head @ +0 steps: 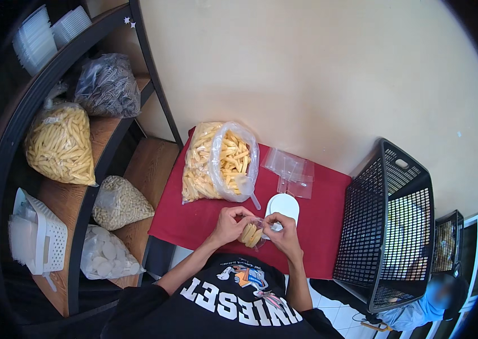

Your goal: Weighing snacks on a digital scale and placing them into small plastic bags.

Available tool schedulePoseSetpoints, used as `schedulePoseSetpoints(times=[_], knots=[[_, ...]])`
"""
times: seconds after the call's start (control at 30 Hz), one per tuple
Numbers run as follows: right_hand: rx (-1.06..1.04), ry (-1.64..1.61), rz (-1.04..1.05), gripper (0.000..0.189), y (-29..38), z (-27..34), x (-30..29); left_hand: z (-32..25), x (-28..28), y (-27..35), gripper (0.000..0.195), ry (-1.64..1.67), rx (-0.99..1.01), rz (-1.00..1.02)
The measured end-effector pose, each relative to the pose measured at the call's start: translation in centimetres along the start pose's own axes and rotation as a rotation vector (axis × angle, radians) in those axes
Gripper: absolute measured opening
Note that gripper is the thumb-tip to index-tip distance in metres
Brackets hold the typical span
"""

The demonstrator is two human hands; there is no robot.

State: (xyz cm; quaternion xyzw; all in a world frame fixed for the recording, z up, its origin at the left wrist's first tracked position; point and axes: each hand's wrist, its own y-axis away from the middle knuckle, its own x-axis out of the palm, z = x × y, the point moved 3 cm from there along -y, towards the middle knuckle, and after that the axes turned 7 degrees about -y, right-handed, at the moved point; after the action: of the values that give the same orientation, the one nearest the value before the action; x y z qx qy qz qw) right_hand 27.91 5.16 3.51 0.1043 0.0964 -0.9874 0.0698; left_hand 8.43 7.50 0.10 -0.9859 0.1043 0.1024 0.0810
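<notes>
Between my two hands is a small clear plastic bag point(252, 235) with several pale yellow snack sticks inside. My left hand point(232, 225) pinches its upper left edge, and my right hand point(283, 235) pinches the upper right edge. Just beyond the hands, a white digital scale point(283, 205) lies on the red tablecloth point(209, 220), partly covered by my right hand. A large open plastic bag point(205, 165) full of yellow sticks leans at the back left, with a translucent scoop point(247, 186) at its mouth. Flat empty clear bags point(292, 169) lie behind the scale.
A tall black plastic crate point(364, 229) holding bagged goods stands at the table's right end. On the left, a wood-and-metal shelf point(86, 156) carries bagged snacks and a white basket point(52, 248). Another person point(417, 309) is beyond the crate. The wall point(307, 76) borders the table.
</notes>
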Motion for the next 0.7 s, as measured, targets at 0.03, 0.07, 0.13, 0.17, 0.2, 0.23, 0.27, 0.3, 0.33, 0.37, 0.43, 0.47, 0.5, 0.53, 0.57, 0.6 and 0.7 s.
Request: schedulePoseSetpoints(times=[0.03,0.07,0.13,0.17,0.2,0.23,0.27,0.3,0.33,0.37,0.43,0.47,0.5,0.53,0.57,0.6,0.7], knots=[[-0.002,0.0,0.003,0.011,0.0,-0.1,0.0,0.1,0.1,0.1,0.011,0.0,0.001,-0.003],[0.005,0.0,0.002,0.011,-0.1,-0.3,0.0,0.1,0.3,0.2,0.011,0.039,-0.008,0.002],[0.012,-0.001,0.001,0.011,-0.1,-0.3,0.2,-0.1,0.2,0.2,0.011,0.079,-0.017,0.006],[0.003,0.013,-0.006,0.011,-0.1,-0.3,0.3,-0.1,0.1,0.2,0.011,0.125,-0.08,0.045],[-0.006,0.026,-0.012,0.011,-0.1,-0.2,0.4,-0.1,0.1,0.2,0.01,0.17,-0.142,0.082],[-0.008,0.026,-0.011,0.011,-0.1,-0.2,0.4,-0.1,-0.1,0.1,0.01,0.169,-0.142,0.08],[0.003,0.014,-0.024,0.011,-0.1,-0.4,0.4,0.0,-0.4,0.0,0.011,0.187,-0.161,0.083],[0.012,0.002,-0.037,0.011,-0.1,-0.4,0.4,0.1,-0.6,0.0,0.011,0.205,-0.181,0.086],[0.01,0.001,-0.036,0.011,-0.1,-0.4,0.3,0.2,-0.9,0.0,0.011,0.204,-0.179,0.084],[0.01,0.002,-0.044,0.011,0.0,-0.3,0.2,0.2,-1.1,0.2,0.011,0.187,-0.149,0.076],[0.008,0.001,-0.052,0.011,0.0,-0.2,0.3,0.0,-1.3,0.3,0.011,0.167,-0.117,0.068],[-0.013,0.005,-0.044,0.011,0.0,-0.1,0.4,-0.1,-1.1,0.4,0.011,0.175,-0.124,0.058],[-0.032,0.008,-0.035,0.011,0.0,0.0,0.5,-0.2,-0.9,0.6,0.011,0.184,-0.132,0.05],[-0.032,0.007,-0.035,0.011,0.1,0.0,0.7,-0.2,-0.6,0.7,0.011,0.183,-0.132,0.05],[-0.031,0.004,-0.027,0.011,0.0,0.0,0.9,-0.5,-0.4,0.8,0.008,0.091,-0.059,0.005],[-0.031,0.0,-0.019,0.011,-0.1,0.0,1.0,-0.8,-0.2,0.7,0.006,-0.001,0.016,-0.04],[-0.035,0.02,-0.036,0.012,-0.3,0.2,1.0,-1.6,0.0,0.8,0.006,0.007,0.048,-0.078]])
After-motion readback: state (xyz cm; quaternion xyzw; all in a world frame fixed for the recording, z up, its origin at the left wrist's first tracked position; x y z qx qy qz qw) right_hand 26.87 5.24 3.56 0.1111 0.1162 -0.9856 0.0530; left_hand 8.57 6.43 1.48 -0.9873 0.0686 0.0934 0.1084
